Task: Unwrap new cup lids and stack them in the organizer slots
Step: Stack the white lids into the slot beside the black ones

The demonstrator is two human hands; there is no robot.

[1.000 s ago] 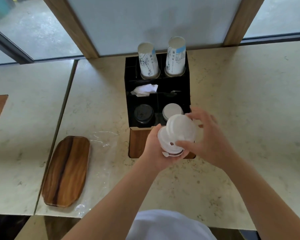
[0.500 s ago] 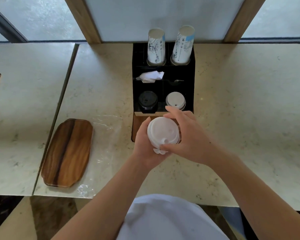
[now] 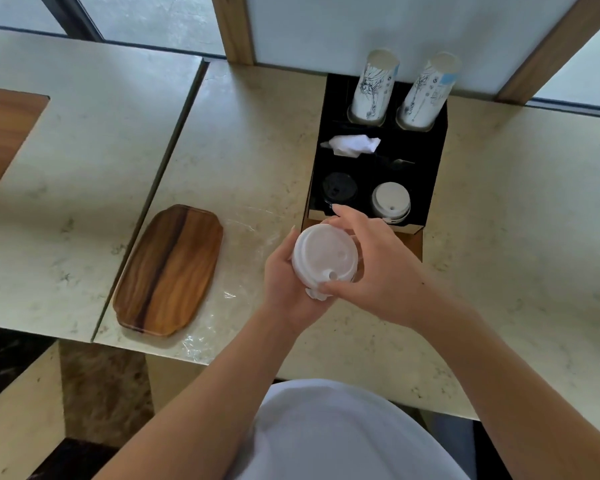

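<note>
A stack of white cup lids is held in front of the black organizer. My left hand cups the stack from below and the left. My right hand grips its right side, fingers curled over the top edge. The organizer's front slots hold black lids on the left and white lids on the right. Clear plastic wrap lies flat on the counter left of the organizer.
A wooden tray lies on the counter at the left. Two stacks of paper cups stand in the organizer's back slots, with a crumpled napkin in the middle row. The marble counter extends right.
The lid stack, tilted one second ago, now stands upright between both hands. The view has shifted, so the organizer sits further right.
</note>
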